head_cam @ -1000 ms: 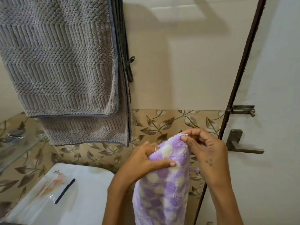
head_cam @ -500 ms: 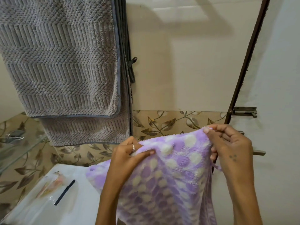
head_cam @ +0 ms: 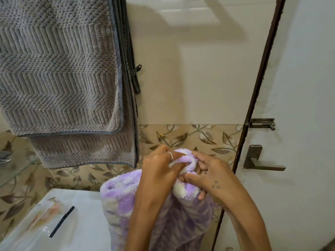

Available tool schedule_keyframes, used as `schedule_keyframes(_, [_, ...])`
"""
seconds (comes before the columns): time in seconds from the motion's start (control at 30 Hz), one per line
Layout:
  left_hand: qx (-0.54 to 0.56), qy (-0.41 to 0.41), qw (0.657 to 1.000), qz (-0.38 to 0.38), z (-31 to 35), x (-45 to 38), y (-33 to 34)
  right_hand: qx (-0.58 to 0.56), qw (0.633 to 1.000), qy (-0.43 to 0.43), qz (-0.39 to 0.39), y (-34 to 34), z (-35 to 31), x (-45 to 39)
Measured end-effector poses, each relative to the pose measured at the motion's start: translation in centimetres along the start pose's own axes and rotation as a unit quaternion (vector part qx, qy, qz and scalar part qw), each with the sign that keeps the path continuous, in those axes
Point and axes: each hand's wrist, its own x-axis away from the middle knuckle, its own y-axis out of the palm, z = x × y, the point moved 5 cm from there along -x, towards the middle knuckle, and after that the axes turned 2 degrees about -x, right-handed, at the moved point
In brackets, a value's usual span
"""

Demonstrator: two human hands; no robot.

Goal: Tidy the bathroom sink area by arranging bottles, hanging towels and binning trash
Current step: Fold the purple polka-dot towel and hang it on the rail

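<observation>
A fluffy purple towel with white dots [head_cam: 123,201] hangs bunched from both my hands in front of the tiled wall. My left hand [head_cam: 159,171], with a ring on one finger, pinches its top edge. My right hand [head_cam: 212,178] grips the same bunched edge right beside it, fingers curled into the fabric. A grey ribbed towel [head_cam: 59,69] hangs folded at the upper left, with its dark loop [head_cam: 136,77] dangling at its right edge.
A white toilet tank lid [head_cam: 87,223] at lower left carries a clear plastic wrapper [head_cam: 45,214] with a black strip. A glass shelf [head_cam: 12,171] juts out at far left. At right is a white door [head_cam: 308,87] with a lever handle [head_cam: 261,163] and latch [head_cam: 262,123].
The purple towel was spread wide between my hands half a second ago. Now my hands have come together and bunched its top edge, and the cloth hangs lower.
</observation>
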Motion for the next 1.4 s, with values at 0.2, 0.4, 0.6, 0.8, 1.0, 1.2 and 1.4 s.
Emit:
schedule_keyframes(0.2, [0.052,0.029,0.998,-0.03,0.8,0.1,-0.4,0.025,0.988,-0.024,0.153,-0.9,0.8,-0.2])
schedule_keyframes(0.4, [-0.138,-0.111,0.967,-0.183,-5.3,1.4,-2.2,0.014,0.964,-0.055,0.26,-2.6,1.1,0.2])
schedule_keyframes(0.6, [-0.14,-0.271,0.935,-0.182,-10.0,3.7,-3.6,-0.021,0.956,-0.047,0.29,-3.5,2.0,0.6])
schedule_keyframes(0.8, [-0.16,-0.197,0.967,0.037,-8.5,2.8,-3.6,-0.025,0.955,-0.05,0.292,-4.0,2.2,1.0])
schedule_keyframes(1.0, [0.008,-0.18,0.978,0.105,-5.9,2.2,-1.5,-0.063,0.945,-0.054,0.318,-5.2,2.7,1.8])
schedule_keyframes(1.2, [0.224,-0.147,0.963,0.02,-4.1,1.6,1.1,-0.122,0.933,-0.04,0.337,-5.9,3.6,2.1])
schedule_keyframes(1.4, [0.071,-0.033,0.997,0.014,-2.5,1.2,1.3,-0.176,0.907,-0.103,0.368,-4.4,1.0,1.9])
